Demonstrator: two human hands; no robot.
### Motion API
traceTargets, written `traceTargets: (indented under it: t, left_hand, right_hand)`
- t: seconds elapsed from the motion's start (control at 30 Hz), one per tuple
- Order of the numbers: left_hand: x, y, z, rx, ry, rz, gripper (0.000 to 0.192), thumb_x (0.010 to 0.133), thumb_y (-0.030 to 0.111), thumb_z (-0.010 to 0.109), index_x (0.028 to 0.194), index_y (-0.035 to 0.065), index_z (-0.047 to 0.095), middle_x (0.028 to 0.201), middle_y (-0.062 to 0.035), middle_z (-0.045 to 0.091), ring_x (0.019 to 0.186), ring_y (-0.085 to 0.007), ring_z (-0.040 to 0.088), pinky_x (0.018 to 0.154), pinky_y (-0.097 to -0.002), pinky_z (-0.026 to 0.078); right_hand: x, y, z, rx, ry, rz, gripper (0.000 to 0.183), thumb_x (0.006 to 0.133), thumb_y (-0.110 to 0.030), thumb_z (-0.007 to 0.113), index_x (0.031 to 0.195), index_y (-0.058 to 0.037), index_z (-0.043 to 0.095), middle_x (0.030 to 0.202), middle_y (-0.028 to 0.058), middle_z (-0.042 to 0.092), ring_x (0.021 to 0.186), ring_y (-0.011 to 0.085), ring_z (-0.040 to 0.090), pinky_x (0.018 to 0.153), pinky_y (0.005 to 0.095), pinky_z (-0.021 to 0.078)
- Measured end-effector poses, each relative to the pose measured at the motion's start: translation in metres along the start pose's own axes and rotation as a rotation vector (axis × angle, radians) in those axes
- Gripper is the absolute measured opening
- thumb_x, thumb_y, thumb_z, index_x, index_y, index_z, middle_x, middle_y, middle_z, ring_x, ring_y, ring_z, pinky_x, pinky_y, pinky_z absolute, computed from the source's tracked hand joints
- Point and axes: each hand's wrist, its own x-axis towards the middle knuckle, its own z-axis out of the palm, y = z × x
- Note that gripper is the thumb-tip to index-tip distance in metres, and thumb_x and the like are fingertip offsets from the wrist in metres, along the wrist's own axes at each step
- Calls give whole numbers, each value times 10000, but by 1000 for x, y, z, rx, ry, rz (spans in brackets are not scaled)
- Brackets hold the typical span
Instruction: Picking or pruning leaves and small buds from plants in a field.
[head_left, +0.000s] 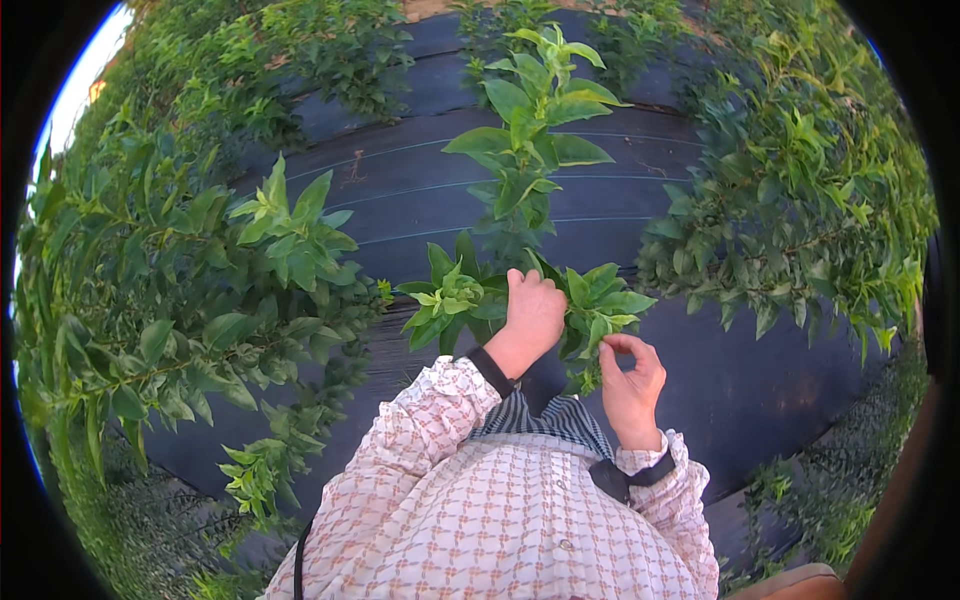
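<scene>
A leafy green plant (525, 142) stands before me, with a tall shoot and lower side shoots. My left hand (534, 304) is curled, back of the hand up, among the lower leaves between two side shoots; whatever its fingers hold is hidden. To its left is a side shoot with a pale, tight tip (453, 294). My right hand (634, 375) pinches the edge of a leaf on the right side shoot (604, 307) between thumb and index finger. Both wrists wear dark bands over or beside patterned sleeves.
Dark ground-cover fabric (420, 172) with thin pale lines lies under the plants. Dense bushes (172, 300) crowd the left, and more bushes (795, 195) stand at the right. Further plants (345, 52) grow beyond. A brown object (795, 583) shows at the bottom right rim.
</scene>
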Motion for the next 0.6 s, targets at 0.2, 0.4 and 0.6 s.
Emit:
traceTargets:
  t: [0.2,0.4,0.6]
  left_hand:
    - [-8,-3,1,-93,68,-52,24,625,144,695,612,150,713,684,-35,596,788,-249,552,765,-439,325]
    - [-8,-5,13,-70,136,-59,49,623,155,683,576,145,693,670,-41,590,766,-250,551,750,-439,324]
    - [-7,-10,12,-126,218,-2,58,598,180,694,541,178,687,650,-16,614,732,-232,559,708,-440,324]
  right_hand:
    - [4,-4,6,11,-82,-30,129,814,-54,738,933,-13,707,858,102,686,811,192,651,780,316,505]
    - [9,-6,5,-6,-91,-43,118,809,-65,734,918,-25,716,854,105,695,804,201,659,772,319,510]
    - [11,-4,4,-85,-76,-59,114,797,-191,724,889,-125,738,870,73,724,840,270,680,763,380,535]
